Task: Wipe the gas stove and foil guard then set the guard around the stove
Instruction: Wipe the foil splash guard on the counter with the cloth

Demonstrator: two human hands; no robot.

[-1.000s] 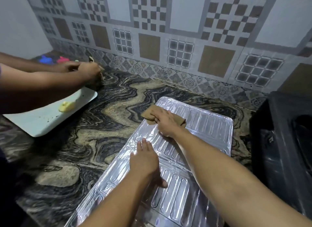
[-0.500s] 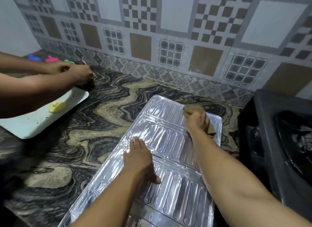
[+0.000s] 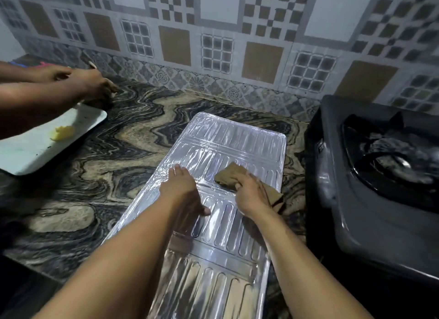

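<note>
The ribbed silver foil guard (image 3: 234, 138) lies flat on the marbled counter, running from the wall side toward me. My left hand (image 3: 181, 188) rests flat on its middle, fingers straight, pressing it down. My right hand (image 3: 251, 192) holds a brown cloth (image 3: 229, 176) against the guard near its right edge; part of the cloth is hidden under the hand. The black gas stove (image 3: 370, 214) stands to the right of the guard, its burner and pan support in view.
Another person's hands (image 3: 92, 85) work at the far left beside a white tray (image 3: 28, 152) holding a yellow lump (image 3: 63, 132). The patterned tile wall (image 3: 213, 45) backs the counter (image 3: 118, 152). The counter's front edge is at lower left.
My right hand swept the cloth from the guard's far left to its far right, then back toward me along the right edge. My left hand stayed pressed on the guard.
</note>
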